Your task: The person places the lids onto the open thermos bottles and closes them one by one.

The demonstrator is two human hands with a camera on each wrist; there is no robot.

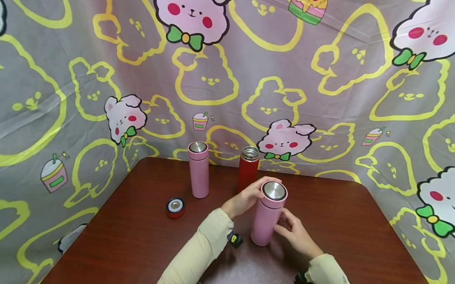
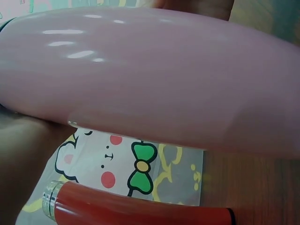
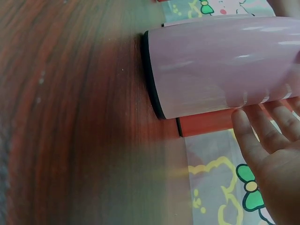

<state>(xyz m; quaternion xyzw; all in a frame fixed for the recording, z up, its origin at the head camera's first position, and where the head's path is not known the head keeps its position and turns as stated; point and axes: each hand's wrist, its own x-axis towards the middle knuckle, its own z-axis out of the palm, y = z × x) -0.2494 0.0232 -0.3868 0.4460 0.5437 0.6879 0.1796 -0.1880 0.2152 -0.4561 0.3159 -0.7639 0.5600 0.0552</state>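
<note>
A pink thermos [image 1: 267, 222] with a steel-topped lid [image 1: 274, 190] stands upright in front of me, its base at the table. My left hand [image 1: 248, 197] grips it near the top from the left, with fingers reaching behind the lid. At its right side is my right hand [image 1: 295, 234]; in the right wrist view the fairly straight fingers [image 3: 269, 124] meet the lower edge of the pink body [image 3: 211, 65]. Behind stands a red thermos [image 1: 247, 172] without a lid, its steel neck bare.
A second pink thermos [image 1: 199, 174], lid on, stands at the back left. A red-and-black lid [image 1: 175, 207] lies upside down on the brown table [image 1: 134, 239] in front of it. Patterned cloth [image 1: 214, 87] hangs around the table's back and sides.
</note>
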